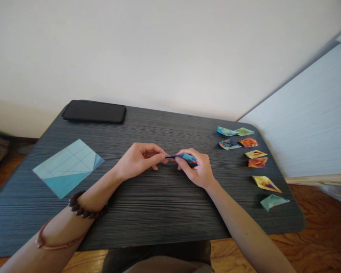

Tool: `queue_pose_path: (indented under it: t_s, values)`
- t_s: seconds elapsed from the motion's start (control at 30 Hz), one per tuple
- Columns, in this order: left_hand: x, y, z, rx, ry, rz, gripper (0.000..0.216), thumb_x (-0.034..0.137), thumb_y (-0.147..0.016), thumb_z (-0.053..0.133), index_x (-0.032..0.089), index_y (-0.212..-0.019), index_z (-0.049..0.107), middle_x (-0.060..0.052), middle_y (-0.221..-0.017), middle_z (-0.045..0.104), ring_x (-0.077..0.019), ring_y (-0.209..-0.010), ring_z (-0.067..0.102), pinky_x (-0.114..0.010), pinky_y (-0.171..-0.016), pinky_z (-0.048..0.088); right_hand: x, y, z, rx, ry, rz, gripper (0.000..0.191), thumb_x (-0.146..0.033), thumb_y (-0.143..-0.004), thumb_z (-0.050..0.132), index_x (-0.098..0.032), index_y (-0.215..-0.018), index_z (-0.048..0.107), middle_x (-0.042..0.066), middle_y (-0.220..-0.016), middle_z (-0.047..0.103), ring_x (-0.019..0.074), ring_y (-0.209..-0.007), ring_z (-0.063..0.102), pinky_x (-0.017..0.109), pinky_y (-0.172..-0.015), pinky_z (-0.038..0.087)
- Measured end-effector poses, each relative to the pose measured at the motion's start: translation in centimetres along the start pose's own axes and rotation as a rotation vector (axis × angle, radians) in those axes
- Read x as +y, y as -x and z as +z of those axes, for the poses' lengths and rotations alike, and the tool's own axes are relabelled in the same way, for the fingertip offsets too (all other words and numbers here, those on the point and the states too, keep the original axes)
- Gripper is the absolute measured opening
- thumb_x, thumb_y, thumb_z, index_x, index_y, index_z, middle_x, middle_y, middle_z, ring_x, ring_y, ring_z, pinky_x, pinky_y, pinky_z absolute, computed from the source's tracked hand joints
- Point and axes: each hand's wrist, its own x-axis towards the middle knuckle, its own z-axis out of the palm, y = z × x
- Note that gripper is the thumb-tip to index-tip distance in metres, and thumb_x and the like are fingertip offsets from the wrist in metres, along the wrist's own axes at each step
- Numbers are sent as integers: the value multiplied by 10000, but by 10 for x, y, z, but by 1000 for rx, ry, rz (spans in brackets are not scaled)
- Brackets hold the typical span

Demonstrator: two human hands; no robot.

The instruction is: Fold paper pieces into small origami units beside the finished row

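Dark grey striped tabletop (159, 212) is occupied leftward by a pale blue creased paper sheet (68, 167). At centre, left hand (139, 159) and right hand (198, 171) are closed on the ends of a small blue patterned folded paper piece (184, 156), judged light, thin, easily creased, best held there. Colourful folded pieces (257, 162) are laid rightward.

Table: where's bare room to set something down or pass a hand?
Mid-table, the left hand and right hand pinch a folded paper. The table is bare behind them, from the phone across to the folded pieces. It is also bare between the forearms, toward the near edge. Crowded: the right edge, lined with those pieces; the blue sheet fills the left.
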Motion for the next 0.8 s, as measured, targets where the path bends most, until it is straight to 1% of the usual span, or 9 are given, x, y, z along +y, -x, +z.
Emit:
queue_pose_path:
  t_s: [0.17,0.33,0.57,0.67,0.8]
  values:
    - [2,-1,-4,-33,-11,-27,276,355,-812,627,101,-901,692,-84,-845,728,-117,-618,617,-230,-589,521,0,0,0,-26,-73,43,118,-255,-840,602,-183,-933,613,-31,-615,643,92,-525,614,205,-586,476]
    - [1,-2,-4,-99,39,-67,260,337,-795,646,109,-914,679,-70,-808,722,-106,-597,605,-208,-550,518,1,1,-1,-79,-104,61,141,-273,-837,605,-180,-942,617,-23,-631,647,96,-527,615,208,-580,479]
    - [-5,0,-7,-162,25,-64,258,361,-780,649,150,-922,692,-61,-829,716,-159,-728,645,-232,-570,537,1,0,-2,-102,-72,31,141,-297,-822,618,-189,-913,626,-6,-696,672,100,-564,619,211,-590,480]
    - [-5,-1,-10,-184,-48,-65,269,372,-766,653,174,-940,707,-48,-840,717,-135,-642,630,-242,-577,536,0,-1,-3,-103,-46,9,136,-299,-821,616,-194,-906,629,2,-728,688,102,-594,630,210,-605,482]
    - [-1,-1,-13,-207,-183,-80,256,382,-753,654,205,-918,736,-21,-796,727,-102,-545,602,-211,-561,512,0,-1,-3,-117,-19,-39,120,-286,-816,620,-198,-896,636,-5,-739,694,92,-596,626,203,-614,474]
